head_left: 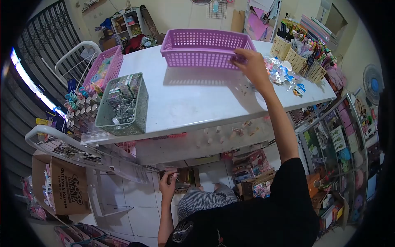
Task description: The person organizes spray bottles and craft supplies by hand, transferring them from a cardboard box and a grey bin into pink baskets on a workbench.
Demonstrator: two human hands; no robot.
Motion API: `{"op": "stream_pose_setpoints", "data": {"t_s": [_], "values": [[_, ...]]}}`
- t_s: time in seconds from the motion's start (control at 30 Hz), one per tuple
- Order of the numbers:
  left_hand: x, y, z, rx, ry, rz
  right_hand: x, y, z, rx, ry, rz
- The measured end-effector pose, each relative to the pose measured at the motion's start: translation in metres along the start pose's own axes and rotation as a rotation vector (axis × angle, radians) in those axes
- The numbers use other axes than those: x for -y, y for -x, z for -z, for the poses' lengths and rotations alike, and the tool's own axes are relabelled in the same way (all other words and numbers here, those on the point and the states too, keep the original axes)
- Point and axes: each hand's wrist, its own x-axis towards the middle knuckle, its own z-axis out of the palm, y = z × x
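An oblong purple basket (197, 57) with perforated walls is at the far side of the white table (173, 107), its shadow falling on the tabletop in front. My right hand (252, 68) grips its right front corner, thumb and fingers closed round the wall. No contents show inside the basket. Below the table's near edge, my left hand (167, 185) is held low in front of my body with its fingertips pinched together. I cannot tell what, if anything, is between them. Right of the basket lies a pile of shiny plastic packets (282, 73).
A green basket (138, 109) with packed small items stands at the table's left, near a pink basket (115, 61). Cream baskets (296, 61) of pens and trinkets line the right end. A cardboard box (68, 185) sits lower left; a glass display case (337, 140) stands right.
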Motion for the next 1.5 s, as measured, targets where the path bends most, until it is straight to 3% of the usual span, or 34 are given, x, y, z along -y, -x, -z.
{"op": "stream_pose_setpoints", "data": {"t_s": [0.13, 0.23, 0.33, 0.4, 0.5, 0.6, 0.63, 0.67, 0.73, 0.8, 0.87, 0.93, 0.97, 1.03, 1.1, 1.37, 1.5], "values": [[-0.009, 0.003, -0.027, 0.052, 0.032, 0.026, 0.022, 0.05, 0.037, -0.03, -0.151, -0.021], [0.0, 0.0, -0.042, 0.064, 0.043, 0.056, 0.036, 0.078, 0.049, 0.023, -0.072, 0.017], [0.051, -0.013, -0.057, 0.043, 0.09, 0.116, 0.039, 0.096, 0.048, 0.06, 0.0, 0.073], [0.063, -0.028, -0.068, -0.027, -0.149, 0.055, 0.034, 0.101, 0.043, 0.075, -0.007, 0.081], [0.058, -0.049, -0.088, 0.045, -0.188, 0.047, 0.033, 0.102, 0.04, 0.083, -0.032, 0.088], [0.057, -0.064, -0.111, 0.017, -0.265, -0.065, 0.037, 0.107, 0.044, -0.244, 0.144, 0.277], [0.064, -0.072, -0.118, -0.012, -0.293, -0.248, 0.04, 0.118, 0.051, -0.344, 0.137, 0.327], [0.072, -0.076, -0.123, -0.026, -0.293, -0.249, 0.042, 0.13, 0.057, -0.442, 0.128, 0.378], [0.065, -0.085, -0.133, 0.081, -0.388, -0.082, 0.017, 0.171, 0.026, -0.354, -0.162, 0.572], [0.068, -0.094, -0.144, 0.114, -0.453, 0.013, 0.003, 0.201, -0.032, -0.119, -0.307, 0.448], [0.076, -0.098, -0.152, 0.087, -0.61, -0.16, -0.027, 0.236, -0.12, 0.182, -0.341, 0.195], [0.095, -0.107, -0.158, 0.121, -0.656, -0.203, -0.048, 0.261, -0.174, 0.458, -0.289, -0.058], [0.104, -0.108, -0.159, 0.157, -0.674, -0.263, -0.053, 0.27, -0.193, 0.451, -0.278, -0.038], [0.107, -0.123, -0.166, 0.174, -0.694, -0.336, -0.062, 0.28, -0.227, 0.628, 0.03, -0.13], [0.11, -0.125, -0.165, 0.286, -0.686, -0.153, -0.072, 0.291, -0.253, 0.679, 0.005, -0.151], [0.123, -0.11, -0.166, 0.259, -0.672, -0.154, -0.073, 0.306, -0.253, 0.707, -0.101, -0.159], [0.05, -0.072, -0.127, 0.127, -0.45, -0.122, -0.047, 0.281, -0.177, 0.743, -0.205, -0.156]]}}
